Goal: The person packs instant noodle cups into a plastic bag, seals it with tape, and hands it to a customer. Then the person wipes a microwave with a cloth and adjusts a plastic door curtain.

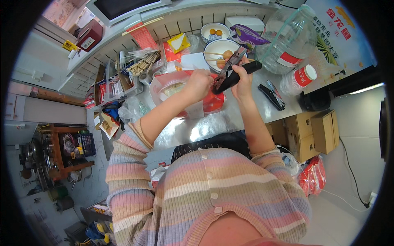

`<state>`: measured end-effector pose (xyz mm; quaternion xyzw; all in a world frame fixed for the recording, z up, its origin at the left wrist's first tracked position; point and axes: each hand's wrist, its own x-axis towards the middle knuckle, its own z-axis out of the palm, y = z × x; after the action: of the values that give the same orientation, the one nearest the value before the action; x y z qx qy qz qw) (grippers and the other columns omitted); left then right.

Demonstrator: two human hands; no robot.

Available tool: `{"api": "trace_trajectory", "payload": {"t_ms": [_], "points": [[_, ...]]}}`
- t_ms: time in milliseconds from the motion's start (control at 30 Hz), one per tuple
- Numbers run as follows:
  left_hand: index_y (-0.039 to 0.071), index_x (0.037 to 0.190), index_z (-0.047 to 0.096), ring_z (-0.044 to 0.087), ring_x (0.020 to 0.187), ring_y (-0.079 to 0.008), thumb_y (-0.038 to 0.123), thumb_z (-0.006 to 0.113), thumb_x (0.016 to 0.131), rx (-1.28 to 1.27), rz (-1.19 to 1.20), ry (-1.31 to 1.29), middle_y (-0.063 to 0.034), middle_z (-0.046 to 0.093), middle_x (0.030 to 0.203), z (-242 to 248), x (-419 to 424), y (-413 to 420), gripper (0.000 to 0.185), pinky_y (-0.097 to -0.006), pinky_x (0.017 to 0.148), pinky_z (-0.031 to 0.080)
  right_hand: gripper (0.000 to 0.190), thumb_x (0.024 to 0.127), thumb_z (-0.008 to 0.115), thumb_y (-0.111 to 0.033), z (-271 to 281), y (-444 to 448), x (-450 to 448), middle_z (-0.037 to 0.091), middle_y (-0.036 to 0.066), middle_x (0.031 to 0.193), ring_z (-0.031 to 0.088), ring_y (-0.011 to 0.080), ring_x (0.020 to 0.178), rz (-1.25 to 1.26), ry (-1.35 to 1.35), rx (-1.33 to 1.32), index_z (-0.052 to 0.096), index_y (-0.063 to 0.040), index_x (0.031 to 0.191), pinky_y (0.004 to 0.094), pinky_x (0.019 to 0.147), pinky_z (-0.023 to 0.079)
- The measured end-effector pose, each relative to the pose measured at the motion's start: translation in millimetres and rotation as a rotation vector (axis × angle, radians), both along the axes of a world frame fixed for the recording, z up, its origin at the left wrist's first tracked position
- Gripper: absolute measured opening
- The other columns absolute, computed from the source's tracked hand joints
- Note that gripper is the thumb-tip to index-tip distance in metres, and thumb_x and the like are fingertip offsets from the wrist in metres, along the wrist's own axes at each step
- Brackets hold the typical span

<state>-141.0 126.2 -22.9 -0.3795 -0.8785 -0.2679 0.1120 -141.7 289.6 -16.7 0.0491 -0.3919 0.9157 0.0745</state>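
Note:
My right hand (242, 80) grips a black stapler (238, 79), which is swung wide so its metal part stands away from the black handle. At the stapler's lower end are the bent fingers of my left hand (198, 85); what they pinch is hidden. Beneath both hands lies a red and clear plastic bag (212, 103) around a clear container with pale contents (174, 89). A second black stapler (272, 96) rests on the metal counter (237, 115), right of my right hand.
Behind the hands stand a white bowl (212, 46) with eggs and chopsticks, and a smaller bowl (215, 26). A large clear plastic jug (287, 40) and stacked paper cups (300, 78) stand right. A clear bin of packets (117, 87) is left. Cardboard boxes (303, 135) sit below the counter.

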Motion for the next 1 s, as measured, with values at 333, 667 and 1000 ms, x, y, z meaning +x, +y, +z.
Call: {"api": "trace_trajectory", "payload": {"t_ms": [333,667,1000], "points": [[0.0,0.06,0.06,0.055,0.069,-0.0334,0.003,0.058,0.065,-0.047,-0.027,0.04,-0.0162,0.056,0.068,1.8,-0.3,1.3,0.006,-0.0427,0.066,0.043,0.012,0.08,0.055,0.0,-2.4,-12.2,-14.4,0.056,0.008,0.072,0.058,0.0162,0.062,-0.264,0.032,0.108,0.05,0.002,0.091,0.03,0.057,0.051],[0.006,0.104,0.062,0.056,0.098,-0.0309,0.012,0.067,0.072,0.173,0.15,0.093,-0.0145,0.059,0.105,57.6,22.3,-24.8,0.033,-0.0385,0.087,0.042,0.055,0.073,0.062,-0.013,8.8,77.5,5.7,0.055,0.01,0.105,0.056,0.0212,0.098,-0.201,0.205,0.352,0.044,-0.001,0.123,0.035,0.089,0.043],[0.002,0.136,0.025,0.039,0.121,-0.025,0.026,0.087,0.053,0.728,0.621,-0.187,-0.0118,0.034,0.134,-34.9,152.4,-99.8,0.106,-0.0381,0.098,0.034,0.076,0.056,0.08,-0.019,-127.0,87.1,41.9,0.048,0.018,0.117,0.05,0.033,0.104,0.056,0.283,1.872,0.046,0.0,0.12,0.039,0.089,0.042]]}}
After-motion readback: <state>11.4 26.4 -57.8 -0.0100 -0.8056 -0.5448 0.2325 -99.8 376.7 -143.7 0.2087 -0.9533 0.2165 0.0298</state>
